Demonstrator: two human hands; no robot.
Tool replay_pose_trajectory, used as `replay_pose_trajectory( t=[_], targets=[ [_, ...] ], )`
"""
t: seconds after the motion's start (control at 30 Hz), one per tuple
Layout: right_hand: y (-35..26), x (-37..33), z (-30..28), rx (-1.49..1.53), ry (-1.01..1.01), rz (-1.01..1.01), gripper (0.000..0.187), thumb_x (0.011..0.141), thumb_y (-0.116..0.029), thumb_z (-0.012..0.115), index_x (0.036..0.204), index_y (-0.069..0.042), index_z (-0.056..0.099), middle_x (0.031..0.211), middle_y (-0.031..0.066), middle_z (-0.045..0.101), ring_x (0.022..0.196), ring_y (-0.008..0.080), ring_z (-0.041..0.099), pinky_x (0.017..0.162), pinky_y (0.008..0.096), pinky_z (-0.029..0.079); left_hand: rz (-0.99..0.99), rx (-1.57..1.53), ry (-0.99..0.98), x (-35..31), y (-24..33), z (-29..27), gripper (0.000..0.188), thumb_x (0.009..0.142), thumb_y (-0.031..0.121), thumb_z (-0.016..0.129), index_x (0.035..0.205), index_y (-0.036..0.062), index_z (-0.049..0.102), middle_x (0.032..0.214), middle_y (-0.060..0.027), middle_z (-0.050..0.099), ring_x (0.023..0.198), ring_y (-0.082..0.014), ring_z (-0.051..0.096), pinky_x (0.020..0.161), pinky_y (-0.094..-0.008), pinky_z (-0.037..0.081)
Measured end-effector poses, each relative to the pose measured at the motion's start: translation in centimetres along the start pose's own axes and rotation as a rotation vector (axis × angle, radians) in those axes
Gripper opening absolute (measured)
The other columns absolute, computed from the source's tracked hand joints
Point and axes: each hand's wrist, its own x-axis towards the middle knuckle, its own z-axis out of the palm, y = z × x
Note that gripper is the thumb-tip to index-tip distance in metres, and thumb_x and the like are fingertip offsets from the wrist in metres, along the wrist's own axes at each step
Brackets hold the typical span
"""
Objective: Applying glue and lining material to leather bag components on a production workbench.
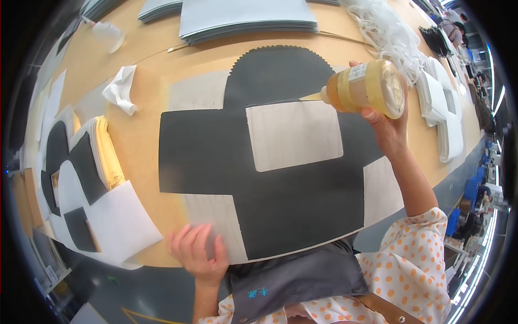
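My right hand (pixel 389 129) is wrapped around a squeeze bottle (pixel 362 86) of amber liquid, tipped on its side. The bottle's thin nozzle points left and meets the upper edge of a pale rectangle (pixel 294 135). That rectangle sits within a black cross-shaped sheet (pixel 202 148) with a zigzag-edged rounded flap at its far end. Whether it is an opening or a separate panel, I cannot tell. Beneath the black sheet, pale backing (pixel 208 216) shows at the corners. At the near table edge, my left hand (pixel 198 251) rests empty with fingers apart, beside the backing's lower left corner.
Black and white cut pieces (pixel 89 167) lie at the left, beside a yellow-edged stack (pixel 109 154). A crumpled white tissue (pixel 121 90) and a clear bottle (pixel 108 36) are farther back. Grey sheets (pixel 248 19) are stacked behind; white straps (pixel 380 27) and white pieces (pixel 442 110) lie right.
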Motion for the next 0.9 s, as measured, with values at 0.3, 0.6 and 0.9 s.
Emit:
replay_pose_trajectory(
  t=[0.3,0.6,0.9],
  targets=[
    [0.4,-1.2,-3.1,-0.075,0.014,-0.043,0.074,0.082,-0.027,0.081,0.136,-0.005,0.036,0.135,0.0157,0.056,0.124,0.0231,0.052,0.105,0.0381,0.043,-0.013,0.009,-0.019,0.2,0.3,-0.1,0.029,0.079,0.017,0.07,0.106,0.0066,0.067,0.105,-0.0078,0.063,0.106,-0.0324,0.057,0.104,-0.0537,0.035],
    [1.1,-2.6,-5.3,-0.095,0.12,-0.001,0.073,0.084,-0.026,0.079,0.14,-0.006,0.035,0.135,0.0136,0.056,0.124,0.0213,0.052,0.105,0.0366,0.043,-0.012,0.032,-0.026,0.1,0.3,0.0,0.029,0.079,0.014,0.069,0.108,0.0058,0.066,0.106,-0.008,0.063,0.108,-0.0328,0.056,0.104,-0.0542,0.035],
    [1.6,-3.7,-6.1,-0.037,0.306,0.145,0.072,0.09,-0.031,0.073,0.144,-0.006,0.034,0.129,0.0092,0.054,0.119,0.0198,0.053,0.097,0.0351,0.049,-0.006,0.029,-0.06,-0.1,0.3,-0.1,0.029,0.084,0.013,0.067,0.112,0.0055,0.063,0.111,-0.0083,0.06,0.113,-0.0329,0.054,0.108,-0.0536,0.032]
  ],
)
